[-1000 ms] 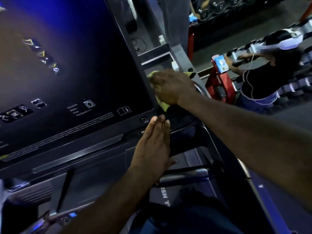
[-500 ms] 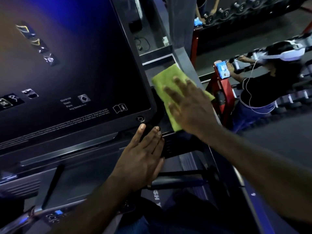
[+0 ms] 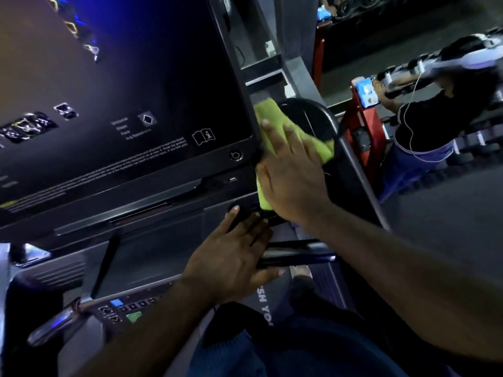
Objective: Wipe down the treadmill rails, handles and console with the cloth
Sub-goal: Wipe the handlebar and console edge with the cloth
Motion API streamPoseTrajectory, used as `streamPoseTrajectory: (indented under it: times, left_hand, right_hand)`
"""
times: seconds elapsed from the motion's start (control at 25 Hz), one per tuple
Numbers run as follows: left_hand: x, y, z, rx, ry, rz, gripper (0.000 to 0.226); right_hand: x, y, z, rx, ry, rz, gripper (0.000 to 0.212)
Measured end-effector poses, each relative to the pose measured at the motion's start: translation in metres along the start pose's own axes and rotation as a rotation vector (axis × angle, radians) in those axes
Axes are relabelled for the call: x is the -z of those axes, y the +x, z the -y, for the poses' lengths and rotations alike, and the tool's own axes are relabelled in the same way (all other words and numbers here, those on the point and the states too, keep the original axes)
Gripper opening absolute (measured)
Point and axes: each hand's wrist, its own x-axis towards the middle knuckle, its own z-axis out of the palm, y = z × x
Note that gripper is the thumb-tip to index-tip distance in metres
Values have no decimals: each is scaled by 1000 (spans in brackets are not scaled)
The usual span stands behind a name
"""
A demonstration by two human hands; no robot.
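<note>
Green cloth under flat right hand

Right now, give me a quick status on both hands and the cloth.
Right hand flat on green cloth, pressed beside the console screen. Left hand open, resting on console ledge. Nothing in the way.

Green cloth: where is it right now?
In the head view, the green microfibre cloth lies pressed flat under the right hand, just right of the dark console screen's lower-right corner, above the left hand.
</note>
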Motion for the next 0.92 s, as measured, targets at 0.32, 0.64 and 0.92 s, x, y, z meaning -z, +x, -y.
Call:
streamPoseTrajectory:
  times: [0.32,0.64,0.92]
  left_hand:
    - [8,7,7,-52,3,130,58]
    - [-8,7,13,-205,170,-10,70]
    - [10,31,-1,-102,48,198,82]
  right_hand:
    - [16,87,-8,35,-76,226,85]
    - [10,-3,11,-107,-7,120,56]
    - [23,105,-1,-165,-59,106,61]
